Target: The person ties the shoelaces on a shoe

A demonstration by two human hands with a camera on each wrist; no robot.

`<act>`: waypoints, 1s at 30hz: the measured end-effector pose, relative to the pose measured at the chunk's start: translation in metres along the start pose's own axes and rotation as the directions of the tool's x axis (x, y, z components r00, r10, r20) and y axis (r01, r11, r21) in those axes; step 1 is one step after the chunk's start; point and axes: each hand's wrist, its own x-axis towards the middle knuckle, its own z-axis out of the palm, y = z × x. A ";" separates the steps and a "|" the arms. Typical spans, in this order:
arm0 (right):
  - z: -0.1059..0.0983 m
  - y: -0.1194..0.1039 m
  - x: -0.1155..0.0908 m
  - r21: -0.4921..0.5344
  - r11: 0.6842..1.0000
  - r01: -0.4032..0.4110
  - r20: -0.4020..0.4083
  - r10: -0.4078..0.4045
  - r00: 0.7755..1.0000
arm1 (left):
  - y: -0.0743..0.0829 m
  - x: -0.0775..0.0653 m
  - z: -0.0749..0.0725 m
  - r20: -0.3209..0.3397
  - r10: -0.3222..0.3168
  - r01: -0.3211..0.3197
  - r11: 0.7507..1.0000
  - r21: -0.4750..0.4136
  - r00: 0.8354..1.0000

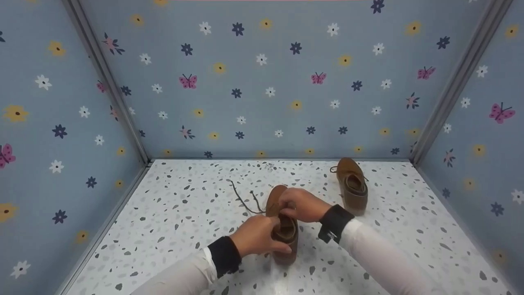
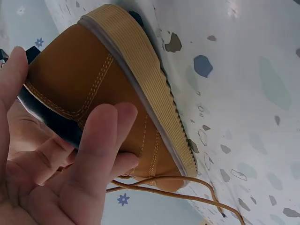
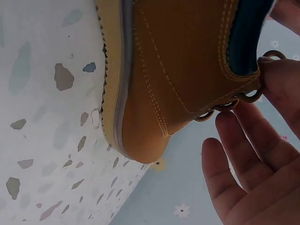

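Observation:
A brown lace-up shoe [image 1: 284, 257] stands on the speckled floor, toe pointing away from me. My left hand [image 1: 256, 235] holds its left side, thumb by the heel collar and fingertips against the leather upper [image 2: 126, 84]. At the eyelets, my right hand [image 1: 303, 205] pinches the lacing [image 3: 251, 96] between thumb and fingers; the exact pinch is partly hidden. Loose ends of the brown shoelace [image 2: 206, 201] trail from the shoe's left side onto the floor. The dark lining [image 3: 243, 47] shows inside the opening.
A second brown shoe [image 1: 355, 200] stands farther back on the right, its lace lying out at the side. Patterned blue panels [image 1: 262, 82] with metal corner posts [image 1: 458, 82] enclose the white speckled floor [image 1: 172, 213] at the back and both sides.

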 end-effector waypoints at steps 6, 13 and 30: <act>-0.006 0.000 -0.002 0.132 0.979 -0.155 0.111 0.141 0.984 | -0.002 -0.001 0.001 -0.003 0.016 -0.015 0.999 0.037 1.000; -0.015 0.009 -0.003 0.387 0.887 -0.252 0.143 0.212 0.967 | -0.003 0.000 0.000 0.001 0.017 -0.017 0.996 0.086 1.000; -0.038 0.015 -0.002 0.543 0.757 -0.364 0.129 0.354 0.926 | -0.001 0.001 -0.003 0.037 -0.012 0.008 0.994 0.106 0.999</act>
